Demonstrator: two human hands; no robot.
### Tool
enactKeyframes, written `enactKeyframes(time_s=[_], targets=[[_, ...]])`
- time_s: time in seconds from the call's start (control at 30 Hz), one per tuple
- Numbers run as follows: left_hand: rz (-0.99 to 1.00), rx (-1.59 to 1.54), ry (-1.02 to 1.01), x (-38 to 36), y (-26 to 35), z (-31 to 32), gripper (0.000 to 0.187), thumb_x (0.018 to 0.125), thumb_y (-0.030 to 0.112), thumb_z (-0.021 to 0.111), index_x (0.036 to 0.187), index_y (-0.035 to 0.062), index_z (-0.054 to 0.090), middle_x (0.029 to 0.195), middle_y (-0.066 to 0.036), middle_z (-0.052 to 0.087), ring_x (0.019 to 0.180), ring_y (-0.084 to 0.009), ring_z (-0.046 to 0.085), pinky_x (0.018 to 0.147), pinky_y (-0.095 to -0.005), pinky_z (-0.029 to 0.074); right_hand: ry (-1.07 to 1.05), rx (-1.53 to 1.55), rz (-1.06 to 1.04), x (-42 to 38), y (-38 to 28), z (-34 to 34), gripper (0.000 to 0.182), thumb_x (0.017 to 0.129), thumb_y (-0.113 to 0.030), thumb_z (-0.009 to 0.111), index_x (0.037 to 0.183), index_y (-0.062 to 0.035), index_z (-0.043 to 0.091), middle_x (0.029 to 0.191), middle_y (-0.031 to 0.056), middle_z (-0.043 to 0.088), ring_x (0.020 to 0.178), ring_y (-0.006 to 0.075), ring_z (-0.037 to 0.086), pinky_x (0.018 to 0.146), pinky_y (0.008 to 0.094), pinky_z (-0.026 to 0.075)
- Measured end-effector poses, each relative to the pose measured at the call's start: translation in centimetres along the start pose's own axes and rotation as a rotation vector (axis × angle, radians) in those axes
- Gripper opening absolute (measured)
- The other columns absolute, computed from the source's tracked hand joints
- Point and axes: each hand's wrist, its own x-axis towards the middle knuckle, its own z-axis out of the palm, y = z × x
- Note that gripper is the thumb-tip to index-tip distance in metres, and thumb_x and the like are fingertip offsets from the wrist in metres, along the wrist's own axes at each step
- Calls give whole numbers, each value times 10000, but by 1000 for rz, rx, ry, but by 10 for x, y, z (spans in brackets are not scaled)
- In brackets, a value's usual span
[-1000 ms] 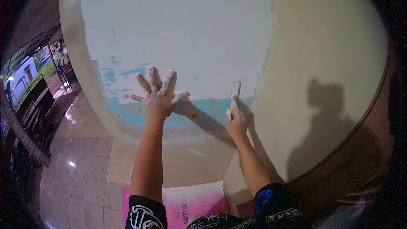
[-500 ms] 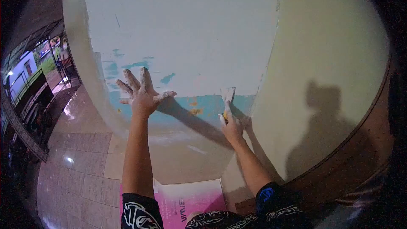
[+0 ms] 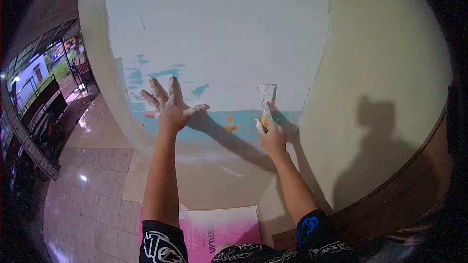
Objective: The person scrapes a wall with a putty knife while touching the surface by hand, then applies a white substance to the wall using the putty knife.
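Left hand (image 3: 171,108) spread flat, fingers wide, pressed on the wall (image 3: 219,34) over chipped blue patches, holding nothing. Right hand (image 3: 272,136) closed around the handle of a putty knife (image 3: 266,98), blade flat against the wall just above. Probably light, with a thin springy blade; best gripped by the handle, low down.

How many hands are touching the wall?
2. The left hand is spread flat on the wall, left of the blue patch. The right hand holds a scraper against the wall, further right. No others show.
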Motion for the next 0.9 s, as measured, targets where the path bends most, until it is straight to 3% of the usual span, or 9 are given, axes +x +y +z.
enactKeyframes(time_s=[0.1, 0.13, 0.23, 0.37, 0.4, 0.5, 0.57, 0.7, 0.9], targets=[[-20, -34, -43, -1, -5, 4, 1423, 481, 987, 626, 1618, 232, 220, 1656, -274, -131, 1446, -576, -249, 919, -910, 0, 10, 20, 47, -17, 18, 27, 709, 957, -294, 656, 1582, -257, 323, 958, 237, 715, 828, 414, 697, 738, 478, 553], [-19, -35, -35, 2, -2, -2, 1423, 481, 987, 626, 1618, 232, 220, 1656, -274, -131, 1446, -576, -249, 919, -910, 0, 74, 27, -65, -24, 40, 47, 705, 957, -297, 657, 1580, -248, 330, 945, 232, 717, 822, 409, 696, 727, 476, 552], [-121, 15, -237, 5, 7, -16, 1463, 464, 980, 649, 1630, 252, 148, 1638, -252, -231, 1429, -541, -324, 964, -880, -39, 65, 24, -132, -14, 28, 34, 702, 959, -314, 656, 1578, -225, 338, 937, 217, 723, 800, 389, 697, 694, 472, 550], [-90, -45, -188, 3, -2, -6, 1464, 465, 986, 636, 1630, 251, 140, 1653, -222, -213, 1446, -508, -321, 963, -881, -49, 33, -46, -37, 10, -15, 6, 710, 958, -330, 655, 1581, -234, 330, 940, 195, 726, 787, 376, 696, 672, 478, 544], [1, -59, -44, 3, -14, 14, 1416, 505, 983, 617, 1629, 263, 144, 1656, -215, -209, 1457, -489, -314, 961, -882, -55, 48, -30, -54, 5, -7, 19, 715, 956, -330, 655, 1583, -234, 325, 965, 197, 726, 799, 379, 695, 679, 477, 546], [-41, 9, -137, -2, -14, 3, 1351, 551, 976, 592, 1626, 281, 160, 1658, -216, -202, 1472, -476, -293, 957, -883, -61, 1, -56, -75, -20, 11, 38, 721, 952, -313, 661, 1584, -234, 324, 1036, 199, 724, 829, 384, 696, 696, 472, 549], [-38, 69, -144, -2, -27, -1, 1282, 587, 971, 563, 1617, 297, 203, 1677, -187, -153, 1494, -458, -255, 981, -870, -69, 79, -55, -212, -16, 19, 48, 723, 952, -316, 656, 1586, -251, 316, 1058, 195, 725, 837, 382, 700, 704, 466, 551], [64, 202, -213, 2, -54, -28, 1187, 615, 935, 583, 1589, 318, 302, 1704, -114, -58, 1521, -425, -205, 1053, -824, -71, -56, -75, -35, 10, -49, 0, 741, 959, -295, 656, 1597, -233, 286, 952, 170, 734, 801, 374, 698, 683, 455, 555], [130, 211, -173, 9, -76, -29, 1156, 584, 907, 636, 1566, 370, 345, 1701, -147, 1, 1524, -459, -155, 1028, -859, -3, 29, 19, -167, -23, -6, 56, 676, 953, -265, 667, 1562, -261, 375, 860, 156, 719, 738, 345, 691, 643, 464, 542]])
